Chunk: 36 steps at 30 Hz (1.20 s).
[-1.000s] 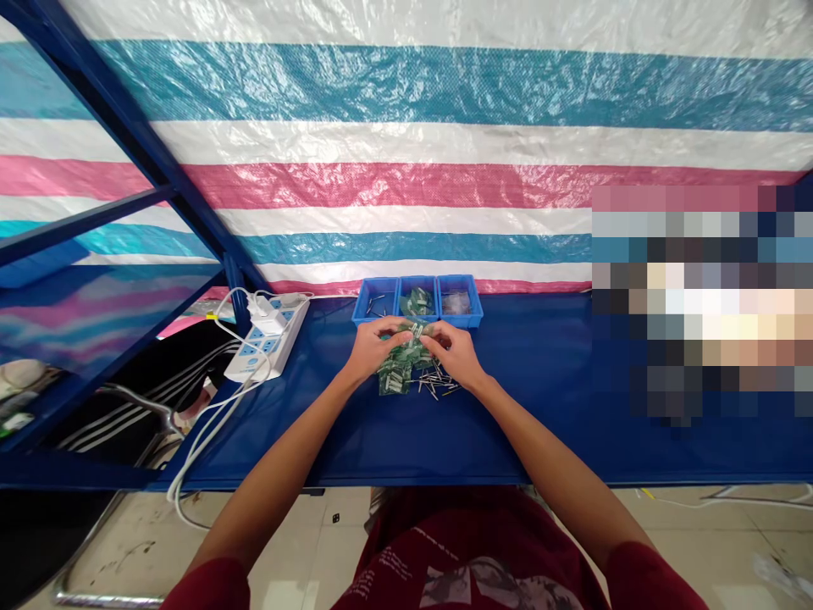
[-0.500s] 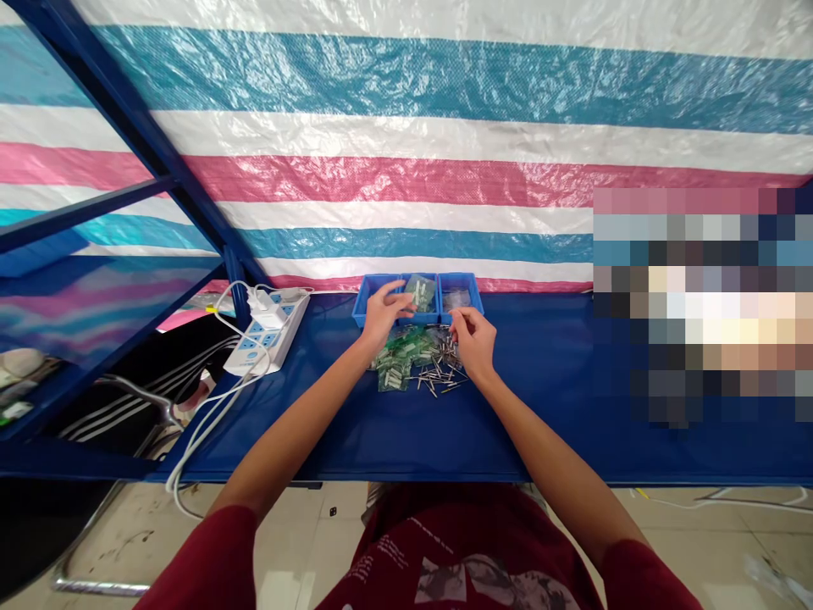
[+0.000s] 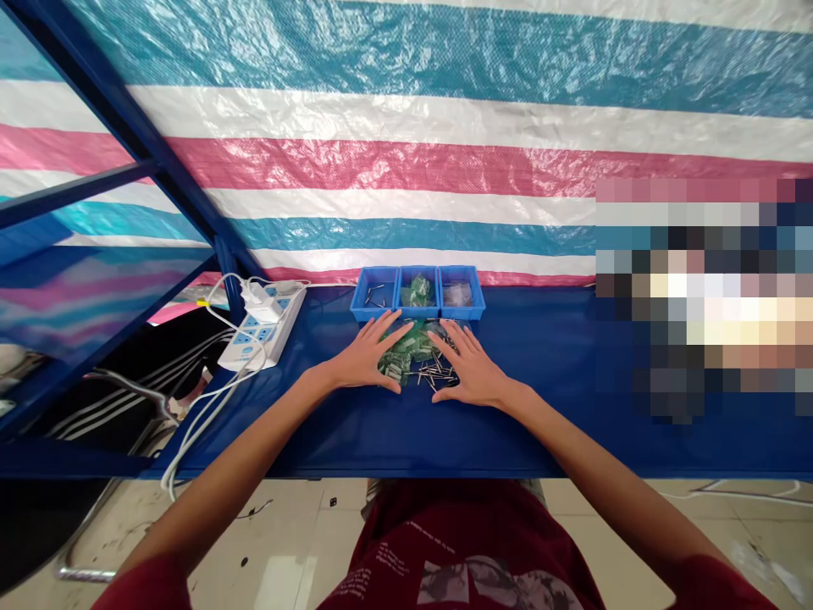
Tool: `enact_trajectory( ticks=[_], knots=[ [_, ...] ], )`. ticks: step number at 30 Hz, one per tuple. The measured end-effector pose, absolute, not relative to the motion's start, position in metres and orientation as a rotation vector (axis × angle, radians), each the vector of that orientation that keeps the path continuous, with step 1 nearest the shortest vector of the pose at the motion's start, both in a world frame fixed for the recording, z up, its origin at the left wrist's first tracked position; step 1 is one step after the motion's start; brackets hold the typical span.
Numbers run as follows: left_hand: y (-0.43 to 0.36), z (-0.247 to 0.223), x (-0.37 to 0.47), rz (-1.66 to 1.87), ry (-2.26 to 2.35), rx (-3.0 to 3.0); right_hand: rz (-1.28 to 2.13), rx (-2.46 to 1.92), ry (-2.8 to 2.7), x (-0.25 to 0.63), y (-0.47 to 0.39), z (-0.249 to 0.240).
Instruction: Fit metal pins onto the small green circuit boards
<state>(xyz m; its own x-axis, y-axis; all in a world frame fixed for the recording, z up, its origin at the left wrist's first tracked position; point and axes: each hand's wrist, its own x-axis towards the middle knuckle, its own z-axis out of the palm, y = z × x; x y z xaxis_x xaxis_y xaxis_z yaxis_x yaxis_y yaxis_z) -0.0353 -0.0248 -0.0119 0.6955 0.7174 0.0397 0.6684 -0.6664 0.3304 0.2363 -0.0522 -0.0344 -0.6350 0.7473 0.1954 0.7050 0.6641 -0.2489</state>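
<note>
Green-tinted plastic packets [image 3: 416, 341] and a heap of loose metal pins [image 3: 433, 371] lie on the blue table. My left hand [image 3: 367, 354] rests at the left side of this pile, its fingers spread. On the right side, my right hand [image 3: 468, 366] is spread too, fingertips at the pins. Neither hand holds anything. Just behind stand three blue bins: the left bin [image 3: 374, 313] has a few metal pins, the middle bin [image 3: 417, 313] has green packets [image 3: 419, 291], and the right bin [image 3: 462, 312] has clear packets [image 3: 456, 294].
A white power strip [image 3: 270, 330] with plugs and cables is on the table [image 3: 546, 432] at the left, beside a blue metal frame [image 3: 184, 199]. Striped sheeting [image 3: 394, 161] hangs behind. At the right, an area is blurred out.
Both hands have come down from near the bins to the two sides of the pile, and their fingers have spread. The left bin's pins are now visible. The view has shifted slightly.
</note>
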Motion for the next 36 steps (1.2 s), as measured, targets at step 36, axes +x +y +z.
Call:
enact_trajectory(
  ticks=[36],
  knots=[
    [-0.014,-0.046,-0.016,0.489,1.286,2.592,0.176,-1.312,-2.511,0.215,-0.022,-0.065]
  ],
)
